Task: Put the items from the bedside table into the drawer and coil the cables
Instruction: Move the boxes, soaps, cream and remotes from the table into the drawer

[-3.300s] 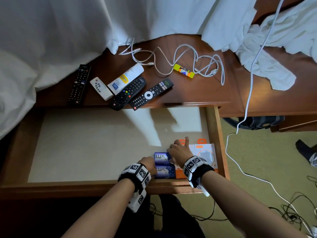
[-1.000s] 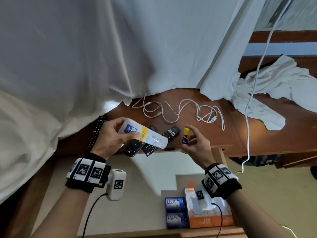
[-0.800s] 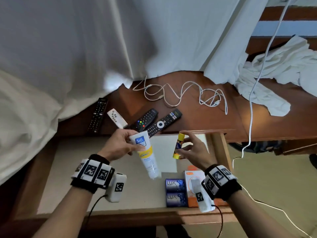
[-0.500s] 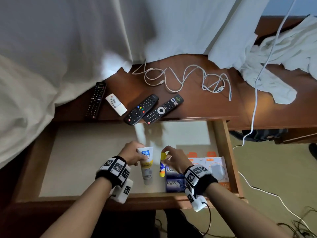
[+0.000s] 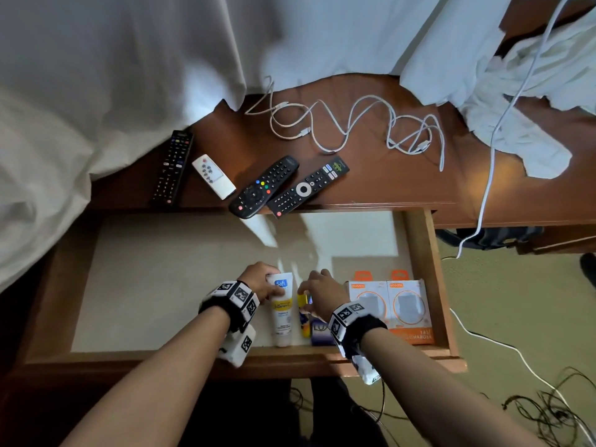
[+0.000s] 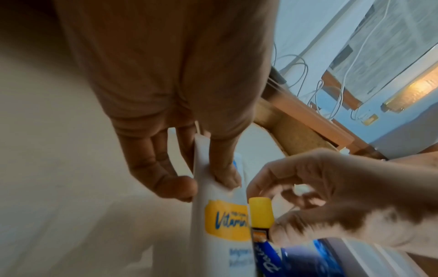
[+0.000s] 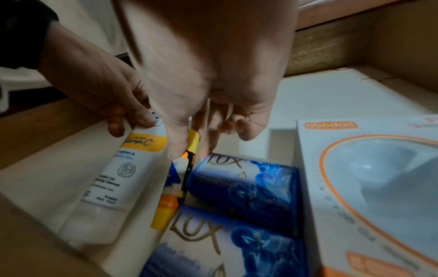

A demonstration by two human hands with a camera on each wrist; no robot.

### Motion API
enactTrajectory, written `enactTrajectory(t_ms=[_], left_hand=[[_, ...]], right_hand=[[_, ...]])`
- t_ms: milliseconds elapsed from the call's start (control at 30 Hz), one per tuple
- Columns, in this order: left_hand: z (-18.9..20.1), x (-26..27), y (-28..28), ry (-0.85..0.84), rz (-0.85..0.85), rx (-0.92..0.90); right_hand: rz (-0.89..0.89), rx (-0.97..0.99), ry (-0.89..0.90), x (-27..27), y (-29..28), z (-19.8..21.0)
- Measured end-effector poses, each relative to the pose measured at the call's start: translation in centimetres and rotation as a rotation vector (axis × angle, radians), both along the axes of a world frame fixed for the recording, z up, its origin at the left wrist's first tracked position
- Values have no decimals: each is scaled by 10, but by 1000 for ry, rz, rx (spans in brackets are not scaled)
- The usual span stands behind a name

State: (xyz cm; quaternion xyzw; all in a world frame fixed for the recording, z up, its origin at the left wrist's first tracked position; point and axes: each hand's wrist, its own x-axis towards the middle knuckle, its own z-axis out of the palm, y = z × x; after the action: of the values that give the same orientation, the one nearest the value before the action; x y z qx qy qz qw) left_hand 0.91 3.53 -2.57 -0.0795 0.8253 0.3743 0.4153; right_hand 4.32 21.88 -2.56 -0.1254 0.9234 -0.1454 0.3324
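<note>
Six items already lie in the drawer, along its front edge at lower centre of the head view: a tube, a glue stick, two soap boxes and two charger boxes, side by side. The left hand pinches the crimped end of the tube between thumb and fingers; the tube lies on the drawer lining. The right hand hovers with curled fingers at the yellow cap of the glue stick; whether it grips or only touches cannot be told. Left to do, by this judgement: four remotes and the tangled white cable, all on the table at upper centre, the cable uncoiled.

The table is dark polished wood; white bedding overhangs it from the upper left, and a crumpled white cloth lies at upper right. A second white cable hangs down to the carpet at right, where dark wires lie tangled at lower right.
</note>
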Motion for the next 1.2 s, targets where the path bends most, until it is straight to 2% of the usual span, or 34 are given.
enactTrajectory(t_ms=[167,400,567,767,933,1200], left_hand=[[-4,5,4,62,61,-7],[-4,8,15,103,29,-77],[-6,11,19,133,14,-115],[-13,14,23,184,22,-141],[-17,14,24,184,48,-140],[-12,15,29,195,29,-133]], right_hand=[[201,166,51,5,-6,-3],[261,231,41,8,-3,-7],[248,207,73,14,4,-10],[202,161,6,15,9,-3],[57,140,-50,11,20,-2],[107,134,-104,9,29,-2]])
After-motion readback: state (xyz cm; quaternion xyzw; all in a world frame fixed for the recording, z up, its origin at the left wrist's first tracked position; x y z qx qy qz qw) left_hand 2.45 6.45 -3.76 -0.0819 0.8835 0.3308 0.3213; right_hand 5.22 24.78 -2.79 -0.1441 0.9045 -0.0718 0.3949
